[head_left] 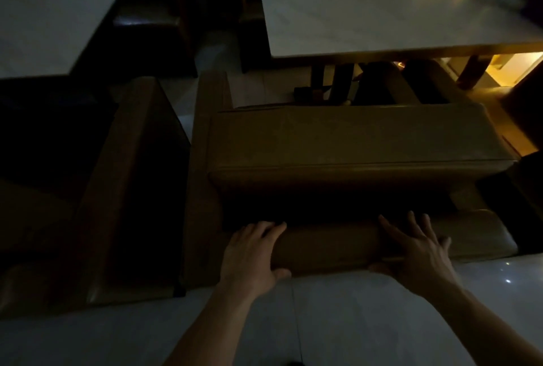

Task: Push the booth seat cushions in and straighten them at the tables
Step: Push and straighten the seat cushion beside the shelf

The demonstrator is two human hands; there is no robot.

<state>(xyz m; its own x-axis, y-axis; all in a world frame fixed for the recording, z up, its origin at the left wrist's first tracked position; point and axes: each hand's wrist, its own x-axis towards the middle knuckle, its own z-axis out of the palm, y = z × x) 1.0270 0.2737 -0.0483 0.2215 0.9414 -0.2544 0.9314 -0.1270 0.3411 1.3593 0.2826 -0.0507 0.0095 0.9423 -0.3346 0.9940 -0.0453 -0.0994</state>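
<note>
A brown seat cushion point(329, 246) lies along the near edge of the booth seat, low in the dim head view. My left hand point(252, 251) wraps its left end, fingers over the top and thumb on the near face. My right hand point(417, 251) grips it further right in the same way. Behind it stands the padded brown backrest block point(355, 136) of the booth, with a dark gap between the two. Beyond the backrest is a white table point(382, 9).
A second brown booth point(132, 177) stands to the left with another white table point(50, 24) behind it. A narrow strip of pale floor point(182, 101) runs between the booths. Glossy pale floor tiles point(352, 321) lie under my arms. Clutter sits at the far right of the table.
</note>
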